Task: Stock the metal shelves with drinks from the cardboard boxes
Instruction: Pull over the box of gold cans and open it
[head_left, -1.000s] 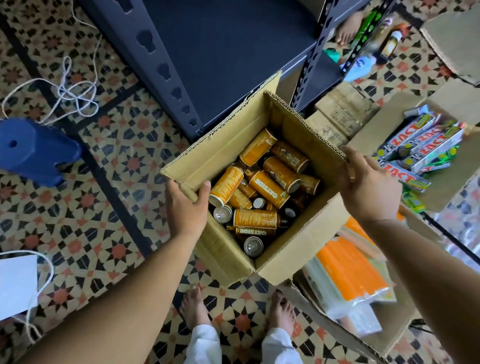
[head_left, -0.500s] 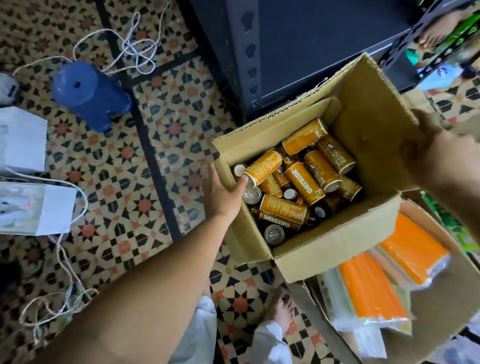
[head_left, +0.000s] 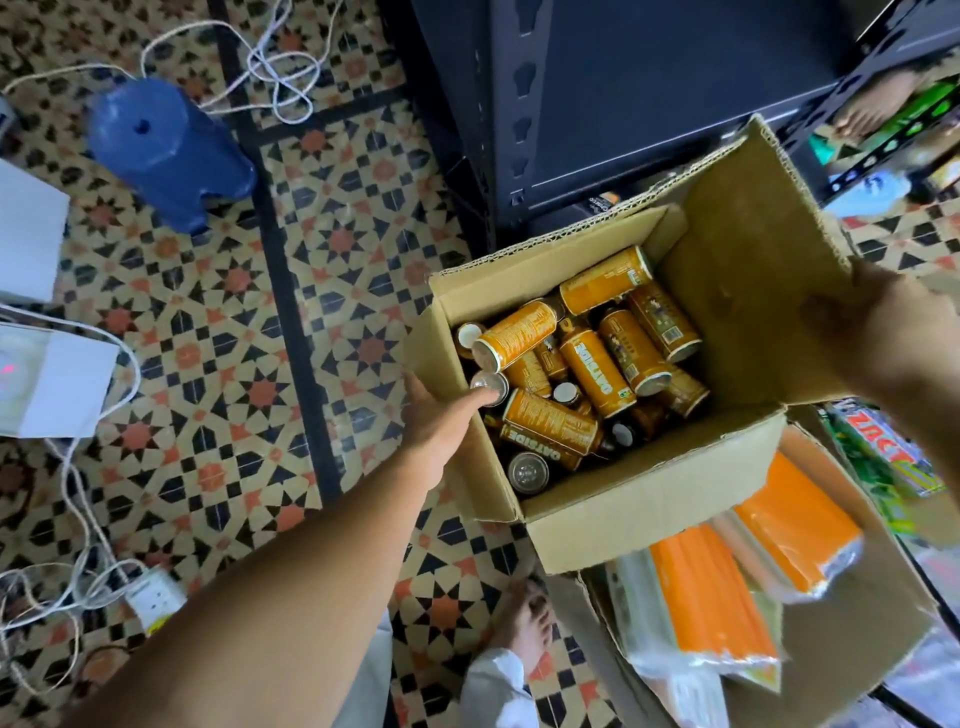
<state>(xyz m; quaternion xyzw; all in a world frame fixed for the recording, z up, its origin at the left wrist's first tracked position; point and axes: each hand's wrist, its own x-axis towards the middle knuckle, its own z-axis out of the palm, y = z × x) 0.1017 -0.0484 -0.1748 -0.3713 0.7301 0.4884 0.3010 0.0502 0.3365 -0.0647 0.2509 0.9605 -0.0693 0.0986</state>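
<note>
An open cardboard box (head_left: 649, 512) holds several orange drink cans (head_left: 597, 371) lying jumbled inside. My left hand (head_left: 441, 423) grips the box's left wall, thumb over the rim inside. My right hand (head_left: 898, 338) holds the tall right flap from outside; its fingers are blurred and partly hidden behind the cardboard. The dark metal shelf (head_left: 649, 88) stands just beyond the box, its lower boards bare.
A blue plastic stool (head_left: 166, 150) lies on the patterned tile floor at left, with white cables (head_left: 275, 67) and white boxes (head_left: 52, 379). A second carton (head_left: 857, 634) with orange packets sits at lower right. My bare feet (head_left: 524, 618) are below the box.
The box has shifted right and nearer the shelf's corner post as the view swung left. Both hands keep hold of its sides.
</note>
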